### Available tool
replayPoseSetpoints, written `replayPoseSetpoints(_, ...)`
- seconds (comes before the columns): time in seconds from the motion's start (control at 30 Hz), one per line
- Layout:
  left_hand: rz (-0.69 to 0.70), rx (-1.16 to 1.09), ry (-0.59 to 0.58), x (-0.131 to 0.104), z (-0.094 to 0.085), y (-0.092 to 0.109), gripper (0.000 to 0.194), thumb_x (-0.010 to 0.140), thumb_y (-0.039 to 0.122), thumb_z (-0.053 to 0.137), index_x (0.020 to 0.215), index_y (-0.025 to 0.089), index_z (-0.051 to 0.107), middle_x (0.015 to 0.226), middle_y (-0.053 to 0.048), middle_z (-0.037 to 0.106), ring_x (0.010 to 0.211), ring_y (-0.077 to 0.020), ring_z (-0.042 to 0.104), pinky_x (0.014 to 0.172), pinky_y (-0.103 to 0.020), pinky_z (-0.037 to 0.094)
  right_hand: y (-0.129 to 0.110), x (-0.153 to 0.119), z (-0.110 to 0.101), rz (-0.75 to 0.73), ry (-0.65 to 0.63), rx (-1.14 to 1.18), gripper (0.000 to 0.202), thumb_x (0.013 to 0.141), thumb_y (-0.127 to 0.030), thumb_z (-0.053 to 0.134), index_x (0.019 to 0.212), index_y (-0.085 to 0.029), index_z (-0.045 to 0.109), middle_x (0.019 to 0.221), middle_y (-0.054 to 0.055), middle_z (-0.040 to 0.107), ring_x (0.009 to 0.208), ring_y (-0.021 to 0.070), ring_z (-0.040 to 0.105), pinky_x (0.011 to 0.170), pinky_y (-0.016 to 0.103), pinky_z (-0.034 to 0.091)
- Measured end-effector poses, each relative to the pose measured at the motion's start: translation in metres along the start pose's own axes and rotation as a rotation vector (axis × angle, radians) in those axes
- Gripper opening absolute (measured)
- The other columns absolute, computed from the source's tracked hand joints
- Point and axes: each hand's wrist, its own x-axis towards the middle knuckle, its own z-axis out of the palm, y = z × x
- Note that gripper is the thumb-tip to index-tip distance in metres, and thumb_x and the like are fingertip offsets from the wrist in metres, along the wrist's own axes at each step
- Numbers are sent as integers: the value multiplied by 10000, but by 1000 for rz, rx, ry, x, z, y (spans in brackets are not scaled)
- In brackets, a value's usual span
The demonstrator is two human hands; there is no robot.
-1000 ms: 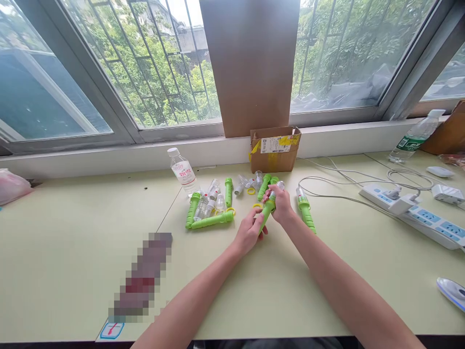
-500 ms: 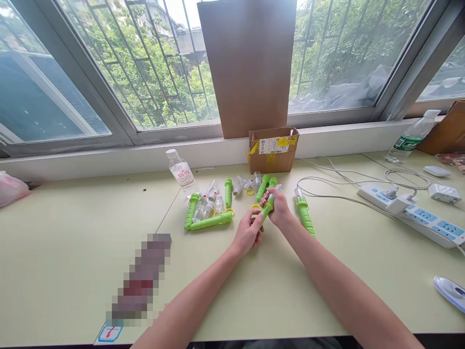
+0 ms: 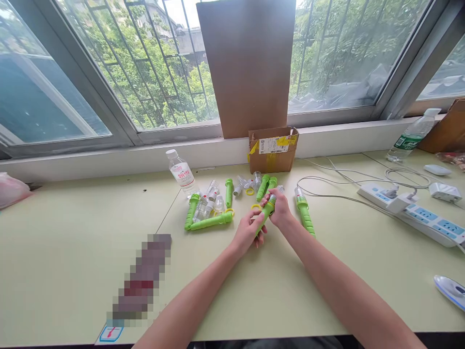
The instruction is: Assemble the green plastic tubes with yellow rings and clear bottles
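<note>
Green plastic tube (image 3: 269,208) in a two-handed grip

The left hand (image 3: 250,231) is closed round the tube's lower part; the right (image 3: 280,208) encloses its clear-capped upper end. The tube slants over the desk (image 3: 261,291), between loose clear caps (image 3: 219,203) and a capped tube (image 3: 305,217), before a cardboard box (image 3: 271,162).

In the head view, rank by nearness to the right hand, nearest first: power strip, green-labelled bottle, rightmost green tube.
1. Rightmost green tube: just right of the hand.
2. Power strip: farther right.
3. Green-labelled bottle: far right, at back.
</note>
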Motion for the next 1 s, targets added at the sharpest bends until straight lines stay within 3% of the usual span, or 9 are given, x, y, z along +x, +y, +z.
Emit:
replayPoseSetpoints(0.13, -65, -138, -92, 3, -4, -1, 390, 803, 541, 518, 927, 171, 510, 608, 2, 595, 345, -82, 457, 285, -182, 260, -1, 0, -1, 11, -56, -1, 219, 661, -238, 623, 592, -203, 418, 477, -49, 455, 431, 85, 444, 416, 209, 430)
replayPoseSetpoints(0.4, 6, -45, 133, 2, -4, 3, 533, 655, 482, 727, 1038, 131, 607, 718, -23, 643, 426, -57, 490, 388, -188, 349, 0, 3, -3, -49, -36, -25, 213, 642, -230, 645, 591, -197, 441, 505, -55, 476, 450, 80, 468, 472, 217, 452)
replayPoseSetpoints(0.53, -145, -140, -102, -2, -6, 8, 536, 759, 592, 559, 1074, 158, 548, 615, 12, 580, 374, -63, 426, 321, -175, 261, -4, -1, -1, 1, -128, -71, 233, 674, -283, 613, 556, -201, 430, 471, -45, 458, 443, 90, 462, 443, 217, 422)
replayPoseSetpoints(0.6, -231, -175, -242, -4, -7, 11, 514, 805, 620, 451, 1006, 158, 555, 536, 35, 512, 332, -51, 339, 304, -172, 192, -7, -5, 2, 8, -197, -94, 233, 686, -300, 603, 558, -203, 435, 464, -42, 457, 440, 96, 461, 438, 222, 414)
replayPoseSetpoints(0.67, -250, -165, -294, -6, -8, 13, 490, 817, 622, 419, 924, 165, 558, 509, 52, 458, 323, -39, 273, 310, -172, 158, -9, -8, 4, -21, -242, -93, 211, 685, -292, 607, 579, -207, 445, 468, -48, 462, 437, 98, 461, 446, 227, 417)
replayPoseSetpoints(0.73, -195, -81, -239, -5, -7, 13, 462, 814, 619, 437, 858, 173, 548, 510, 61, 433, 328, -36, 261, 321, -178, 149, -9, -9, 6, -57, -241, -86, 189, 675, -272, 618, 600, -209, 456, 481, -52, 474, 441, 98, 465, 459, 232, 427)
replayPoseSetpoints(0.9, 137, 304, 134, -3, 0, 8, 381, 743, 530, 609, 695, 162, 525, 567, 51, 437, 394, -39, 367, 379, -190, 266, -4, -2, 2, -58, -88, -67, 199, 638, -233, 641, 595, -207, 449, 496, -53, 486, 449, 97, 472, 477, 243, 455)
replayPoseSetpoints(0.93, 143, 316, 148, -4, 1, 8, 369, 735, 520, 620, 712, 164, 526, 587, 49, 447, 402, -42, 389, 380, -191, 278, -2, -2, 2, -46, -77, -62, 204, 639, -237, 638, 587, -207, 443, 489, -52, 480, 446, 97, 469, 471, 240, 451)
replayPoseSetpoints(1.0, 38, 231, 55, -5, 0, 10, 354, 737, 517, 608, 810, 182, 520, 615, 49, 476, 387, -52, 409, 351, -190, 266, -2, -4, 2, -21, -125, -66, 220, 655, -256, 625, 565, -206, 430, 468, -48, 468, 443, 97, 464, 463, 234, 441)
